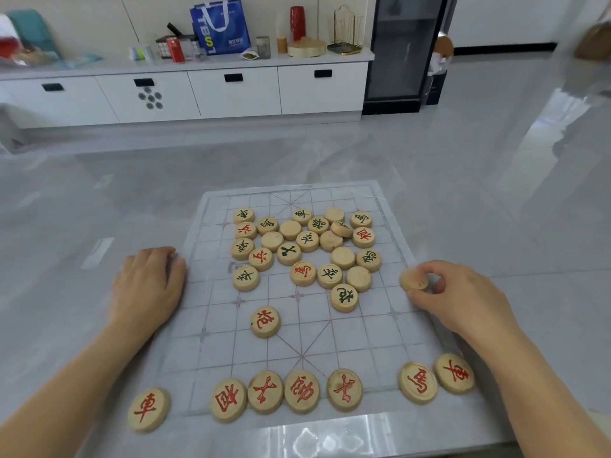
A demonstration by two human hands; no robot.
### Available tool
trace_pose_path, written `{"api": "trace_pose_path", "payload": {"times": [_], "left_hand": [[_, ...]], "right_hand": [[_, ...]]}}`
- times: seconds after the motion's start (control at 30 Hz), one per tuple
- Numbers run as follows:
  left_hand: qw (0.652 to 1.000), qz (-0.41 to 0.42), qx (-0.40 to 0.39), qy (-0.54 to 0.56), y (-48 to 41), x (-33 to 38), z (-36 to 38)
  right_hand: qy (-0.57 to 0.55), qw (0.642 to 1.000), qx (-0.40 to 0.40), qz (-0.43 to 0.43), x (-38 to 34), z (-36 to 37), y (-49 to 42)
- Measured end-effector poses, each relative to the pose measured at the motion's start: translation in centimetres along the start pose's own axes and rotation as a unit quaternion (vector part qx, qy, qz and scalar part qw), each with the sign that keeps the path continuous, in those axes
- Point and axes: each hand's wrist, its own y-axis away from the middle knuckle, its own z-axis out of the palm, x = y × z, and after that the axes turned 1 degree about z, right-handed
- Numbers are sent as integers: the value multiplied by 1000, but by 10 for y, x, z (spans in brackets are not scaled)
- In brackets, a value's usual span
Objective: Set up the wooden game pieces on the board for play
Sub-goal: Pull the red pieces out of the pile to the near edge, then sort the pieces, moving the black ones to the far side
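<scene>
The right hand [443, 292] pinches one round piece [415, 280] at the right edge of the board [330, 345]. The left hand [148, 282] rests on the bench [66, 259], holding nothing. The near row [301, 391] has a gap down and left of the piece, closer to the right hand.

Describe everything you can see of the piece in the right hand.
The piece is a round, pale wooden disc. The right hand pinches it between thumb and fingers, tilted, at the right edge of the board. A trace of red marking shows on its face, too blurred to read. Whether it touches the board cannot be told.
</scene>
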Motion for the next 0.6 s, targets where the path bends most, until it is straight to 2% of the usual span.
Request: {"api": "trace_pose_path", "payload": {"times": [0.17,0.3,0.33,0.47,0.6], "left_hand": [[1000,24,-3,2,2,1,0],[999,32,-9,1,-1,2,0],[999,31,-12,2,-2,2,1],[999,35,-14,9,-3,0,4],[999,32,-9,26,-4,-3,6]], "right_hand": [[-28,999,-11,12,-3,-1,1],[-49,992,107,-52,-12,-4,12],[-58,989,115,-73,-17,-3,14],[-104,987,47,-112,-45,7,2],[-63,985,41,-155,-82,13,-41]]}}
